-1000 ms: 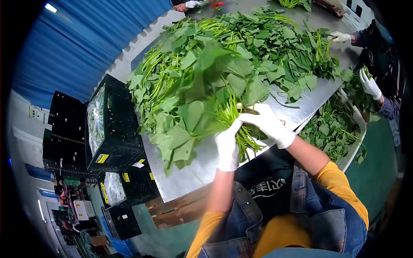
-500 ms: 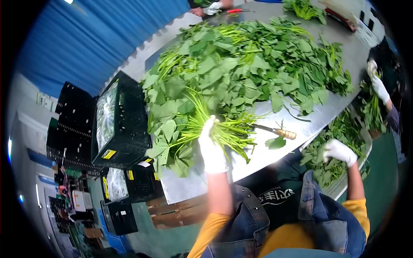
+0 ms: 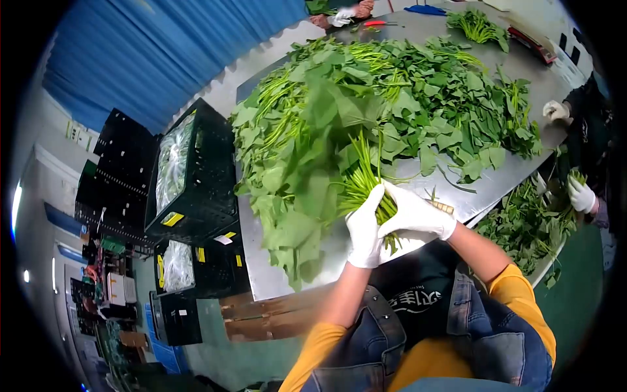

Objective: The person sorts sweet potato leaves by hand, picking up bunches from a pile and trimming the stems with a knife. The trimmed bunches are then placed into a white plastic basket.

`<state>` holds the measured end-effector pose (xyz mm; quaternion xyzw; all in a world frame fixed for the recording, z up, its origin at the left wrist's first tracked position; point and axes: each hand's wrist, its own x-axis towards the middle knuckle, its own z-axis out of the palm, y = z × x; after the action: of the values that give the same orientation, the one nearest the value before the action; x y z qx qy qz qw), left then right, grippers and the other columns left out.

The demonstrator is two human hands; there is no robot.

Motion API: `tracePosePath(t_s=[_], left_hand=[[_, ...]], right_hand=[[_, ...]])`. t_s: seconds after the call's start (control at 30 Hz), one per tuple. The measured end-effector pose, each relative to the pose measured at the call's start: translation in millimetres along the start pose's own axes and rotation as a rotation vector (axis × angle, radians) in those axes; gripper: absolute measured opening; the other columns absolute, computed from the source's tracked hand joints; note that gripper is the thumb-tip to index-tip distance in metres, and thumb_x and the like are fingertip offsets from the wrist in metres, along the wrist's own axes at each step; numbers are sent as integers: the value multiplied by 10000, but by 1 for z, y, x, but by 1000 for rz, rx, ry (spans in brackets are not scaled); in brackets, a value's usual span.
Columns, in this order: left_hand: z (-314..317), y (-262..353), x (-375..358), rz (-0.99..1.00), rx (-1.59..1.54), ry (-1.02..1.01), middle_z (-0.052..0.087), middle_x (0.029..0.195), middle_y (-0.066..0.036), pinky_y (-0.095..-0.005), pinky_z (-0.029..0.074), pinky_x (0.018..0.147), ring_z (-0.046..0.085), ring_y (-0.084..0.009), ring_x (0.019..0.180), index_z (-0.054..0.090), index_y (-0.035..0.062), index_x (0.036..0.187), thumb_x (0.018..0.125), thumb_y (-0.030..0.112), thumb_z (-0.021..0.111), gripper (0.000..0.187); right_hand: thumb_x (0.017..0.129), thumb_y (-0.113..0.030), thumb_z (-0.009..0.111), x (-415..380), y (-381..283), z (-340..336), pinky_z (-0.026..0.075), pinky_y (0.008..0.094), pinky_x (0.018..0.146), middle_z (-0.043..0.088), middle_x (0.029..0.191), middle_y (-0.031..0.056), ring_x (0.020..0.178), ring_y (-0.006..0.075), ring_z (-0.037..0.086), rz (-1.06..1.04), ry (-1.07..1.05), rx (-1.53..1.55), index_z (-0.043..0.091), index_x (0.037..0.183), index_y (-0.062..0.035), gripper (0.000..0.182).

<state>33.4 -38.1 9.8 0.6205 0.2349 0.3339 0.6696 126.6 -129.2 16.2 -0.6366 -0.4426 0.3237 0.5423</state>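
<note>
A bunch of leafy green stems (image 3: 360, 188) is gripped between my two white-gloved hands above the table's near edge. My left hand (image 3: 366, 230) wraps the bunch from the left, and my right hand (image 3: 421, 213) closes on it from the right with the thumbs close together. Cut stem ends stick out below the fingers, while the leaves fan up and to the left, blurred. Just beyond my right hand shows the wooden handle of a knife (image 3: 441, 206); its blade is mostly hidden. A large heap of greens (image 3: 418, 91) lies behind the bunch.
Black crates (image 3: 196, 176) holding clear-wrapped packs stand left of the metal table (image 3: 268, 277). At the right, a pale crate (image 3: 547, 261) holds loose greens. One co-worker's gloved hand (image 3: 580, 195) holds greens there; another person's glove (image 3: 341, 17) is at the far edge.
My right hand has moved from the greens in the pale crate to the bunch. My left hand has shifted right, turning the bunch more upright. The co-worker's hands have separated.
</note>
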Motion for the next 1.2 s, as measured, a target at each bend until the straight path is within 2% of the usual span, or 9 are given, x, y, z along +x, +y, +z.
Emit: tracePosePath(t_s=[0.2, 0.43, 0.53, 0.67, 0.73, 0.8, 0.93, 0.97, 1.2], left_hand=[[-22, 5, -1, -42, 19, 39, 652, 1012, -63, -272, 509, 779, 625, -137, 863, 640, -33, 1063, 858, 14, 646, 210], [-26, -26, 10, -223, -262, 81, 636, 1033, -35, -275, 501, 790, 609, -138, 893, 617, 3, 1095, 782, -66, 694, 329], [-30, -38, 11, -100, -234, 46, 634, 1027, -33, -273, 502, 783, 609, -138, 882, 616, 10, 1082, 775, -68, 698, 327], [-25, 7, 12, -453, -582, 120, 645, 974, -48, -278, 515, 759, 626, -146, 837, 624, -2, 1035, 792, -51, 681, 254], [-27, -19, 6, 3, -259, 89, 653, 957, -58, -276, 512, 758, 631, -152, 831, 627, -12, 1037, 794, -39, 674, 250], [-29, 0, 18, -501, -623, 187, 652, 957, -54, -273, 503, 766, 628, -148, 833, 629, -11, 1035, 790, -33, 678, 251], [-32, -16, 18, -495, -766, 125, 650, 943, -43, -274, 504, 758, 626, -142, 828, 640, 6, 1020, 807, 2, 679, 217], [-33, -25, 19, -412, -677, 8, 632, 954, -53, -305, 478, 805, 605, -158, 896, 625, 50, 1030, 896, 174, 616, 183], [-26, -27, 27, -357, -791, 107, 644, 953, -38, -280, 485, 742, 605, -132, 820, 624, 13, 1034, 792, 50, 699, 256]], right_hand=[[690, -183, 774, 18, -8, 0, 430, 319, 947, 589, 1199, 152, 1076, 187, 555, 55, -224, -53, 489, 1228, 31, 645], [736, -252, 724, 15, 10, 15, 490, 338, 849, 647, 1044, 135, 948, 247, 625, -116, -83, -229, 596, 1137, -60, 463], [729, -271, 720, 17, 11, 20, 497, 345, 815, 644, 1011, 130, 908, 248, 624, -83, -83, -282, 607, 1087, -60, 431], [659, -326, 747, 20, 21, 26, 490, 363, 790, 631, 953, 189, 897, 311, 620, -117, 64, -358, 560, 1081, -23, 552], [630, -340, 751, 22, 13, 25, 485, 366, 792, 626, 971, 229, 919, 339, 618, -98, 13, -303, 516, 1127, 3, 648], [622, -250, 756, 22, 10, 27, 451, 337, 917, 561, 1174, 209, 1047, 316, 570, 29, -93, -116, 502, 1200, 1, 679], [631, -220, 719, 23, 23, 33, 494, 393, 795, 640, 968, 214, 913, 358, 626, -46, 26, -313, 521, 1133, -16, 577], [627, -182, 704, 21, 23, 36, 502, 394, 777, 639, 945, 218, 887, 366, 626, -57, 52, -207, 537, 1113, -12, 541], [677, -178, 753, 27, 28, 42, 497, 321, 781, 664, 939, 124, 861, 212, 650, -74, 110, -130, 561, 1063, -6, 464]])
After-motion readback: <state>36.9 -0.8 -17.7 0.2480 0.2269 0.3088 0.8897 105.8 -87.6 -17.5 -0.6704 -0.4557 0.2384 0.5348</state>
